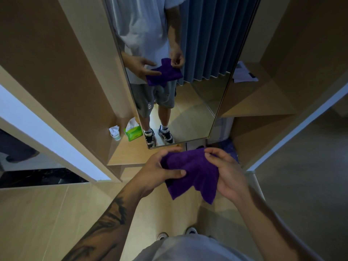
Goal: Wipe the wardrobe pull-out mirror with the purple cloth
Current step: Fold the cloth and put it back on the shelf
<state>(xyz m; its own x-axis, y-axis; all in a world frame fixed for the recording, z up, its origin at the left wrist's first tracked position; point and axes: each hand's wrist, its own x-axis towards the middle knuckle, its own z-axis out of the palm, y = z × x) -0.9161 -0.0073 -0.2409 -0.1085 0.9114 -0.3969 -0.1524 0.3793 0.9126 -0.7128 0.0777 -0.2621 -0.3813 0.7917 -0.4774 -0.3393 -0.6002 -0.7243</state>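
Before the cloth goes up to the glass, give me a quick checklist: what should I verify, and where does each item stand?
1. Purple cloth in hand: ok. The left hand and right hand both grip it.
2. Cloth folded into a flat pad: not ok. It is bunched, with corners hanging loose.
3. Pull-out mirror out and facing the person: ok.
4. Cloth on the glass: not ok. It is held in front of the mirror's bottom edge, apart from it.
5. Shelf items clear of the wipe path: ok. The green tissue pack sits left of the mirror.
6. Dirt or smears on the glass: cannot tell.
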